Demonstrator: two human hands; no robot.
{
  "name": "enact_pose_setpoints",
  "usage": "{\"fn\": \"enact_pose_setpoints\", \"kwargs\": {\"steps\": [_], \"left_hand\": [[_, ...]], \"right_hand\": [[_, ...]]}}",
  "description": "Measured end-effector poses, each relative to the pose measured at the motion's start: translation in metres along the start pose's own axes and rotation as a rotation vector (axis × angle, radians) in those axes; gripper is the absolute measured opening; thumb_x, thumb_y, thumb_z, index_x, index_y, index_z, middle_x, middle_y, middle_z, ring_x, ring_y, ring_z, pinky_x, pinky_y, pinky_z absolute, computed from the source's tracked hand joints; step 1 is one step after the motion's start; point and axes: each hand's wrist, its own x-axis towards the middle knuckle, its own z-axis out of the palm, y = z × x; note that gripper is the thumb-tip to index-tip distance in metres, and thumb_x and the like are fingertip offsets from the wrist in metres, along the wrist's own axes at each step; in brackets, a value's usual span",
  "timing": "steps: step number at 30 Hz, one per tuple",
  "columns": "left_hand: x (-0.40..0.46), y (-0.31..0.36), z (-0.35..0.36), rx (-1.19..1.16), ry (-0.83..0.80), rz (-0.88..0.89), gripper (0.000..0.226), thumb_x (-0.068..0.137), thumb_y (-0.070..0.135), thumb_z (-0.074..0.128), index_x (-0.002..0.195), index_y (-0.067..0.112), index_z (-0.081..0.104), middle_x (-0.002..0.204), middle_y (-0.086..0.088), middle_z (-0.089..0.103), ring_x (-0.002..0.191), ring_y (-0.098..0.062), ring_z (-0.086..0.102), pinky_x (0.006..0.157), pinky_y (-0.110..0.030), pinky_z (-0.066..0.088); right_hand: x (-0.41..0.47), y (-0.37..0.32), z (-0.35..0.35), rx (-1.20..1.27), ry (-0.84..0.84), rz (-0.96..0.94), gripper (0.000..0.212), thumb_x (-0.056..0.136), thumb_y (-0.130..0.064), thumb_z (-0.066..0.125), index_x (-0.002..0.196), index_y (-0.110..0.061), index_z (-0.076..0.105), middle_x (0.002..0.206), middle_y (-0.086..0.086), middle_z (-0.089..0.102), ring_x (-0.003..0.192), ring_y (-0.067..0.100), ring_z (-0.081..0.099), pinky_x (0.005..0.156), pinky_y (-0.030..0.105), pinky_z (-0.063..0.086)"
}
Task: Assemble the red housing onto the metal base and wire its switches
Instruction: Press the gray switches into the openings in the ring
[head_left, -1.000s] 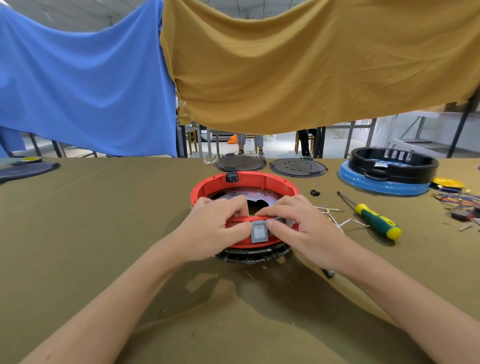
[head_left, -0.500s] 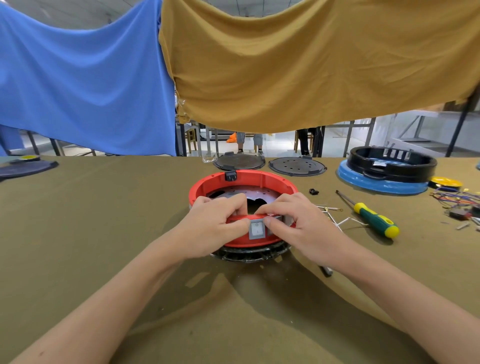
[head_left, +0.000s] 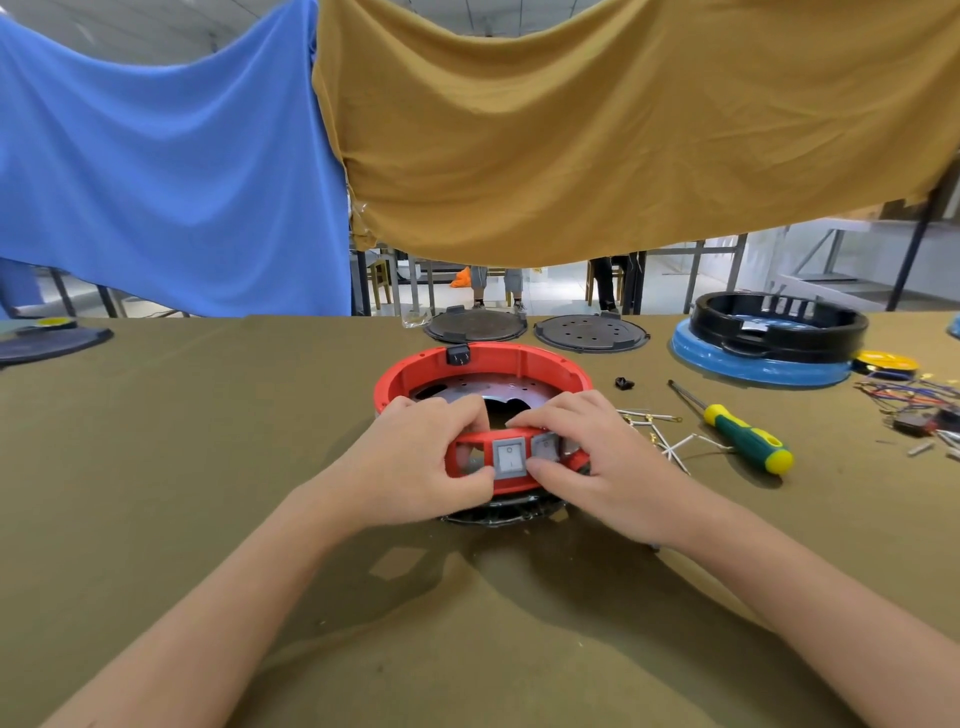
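Red housing (head_left: 483, 364), grey switches (head_left: 509, 457), olive table cover (head_left: 208, 467), green-yellow screwdriver (head_left: 748, 439), blue cloth (head_left: 171, 171) left, mustard cloth (head_left: 597, 130) right.

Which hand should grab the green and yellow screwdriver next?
Probably the right hand. The screwdriver lies on the table on that hand's side of the red housing, just beyond the loose wires. The left hand would have to cross over the housing and both grey switches.

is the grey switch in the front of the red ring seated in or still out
In, as far as shows: the grey switch sits in the front wall of the red housing, its frame against the plastic. Both thumbs press beside it. Whether it has clicked home, cannot tell.
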Motion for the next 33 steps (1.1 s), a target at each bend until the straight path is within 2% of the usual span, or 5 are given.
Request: {"fn": "enact_pose_setpoints", "kwargs": {"steps": [10,20,24,28,33], "left_hand": [[0.001,0.001,0.004,0.061,-0.001,-0.022,0.020,0.076,0.043,0.053,0.071,0.033,0.035,0.061,0.010,0.047,0.062,-0.011,0.047,0.063,-0.024,0.026],[-0.001,0.001,-0.001,-0.064,0.030,-0.026,0.025,0.089,0.043,0.048,0.076,0.022,0.052,0.068,0.002,0.058,0.064,-0.016,0.052,0.059,-0.032,0.040],[0.001,0.003,0.001,-0.068,0.038,-0.040,0.026,0.088,0.042,0.046,0.075,0.020,0.052,0.066,0.002,0.057,0.063,-0.016,0.050,0.058,-0.027,0.036],[0.000,0.005,0.001,-0.077,0.034,-0.043,0.028,0.090,0.041,0.045,0.076,0.017,0.052,0.066,-0.002,0.057,0.062,-0.019,0.050,0.061,-0.035,0.039],[-0.003,0.005,-0.003,-0.048,0.023,-0.041,0.023,0.087,0.042,0.047,0.078,0.022,0.052,0.068,0.003,0.058,0.065,-0.016,0.053,0.063,-0.037,0.045]], "right_hand": [[-0.001,-0.007,0.005,-0.082,0.058,-0.012,0.033,0.094,-0.030,0.060,0.127,-0.029,0.057,0.113,-0.016,0.050,0.113,0.005,0.036,0.094,0.016,0.034],[-0.001,-0.008,0.000,-0.017,0.048,0.011,0.029,0.101,-0.032,0.050,0.127,-0.027,0.061,0.116,-0.017,0.055,0.117,0.003,0.039,0.096,0.015,0.034],[0.003,-0.010,0.002,-0.039,0.091,0.027,0.026,0.101,-0.030,0.050,0.122,-0.026,0.065,0.110,-0.015,0.058,0.111,0.006,0.042,0.092,0.017,0.036],[0.002,-0.012,0.006,-0.055,0.120,0.028,0.027,0.101,-0.029,0.050,0.123,-0.026,0.065,0.109,-0.016,0.058,0.112,0.007,0.043,0.093,0.020,0.038],[-0.001,-0.010,0.007,-0.004,0.119,0.019,0.032,0.102,-0.033,0.049,0.131,-0.029,0.060,0.117,-0.022,0.054,0.118,0.000,0.042,0.093,0.007,0.031]]}}
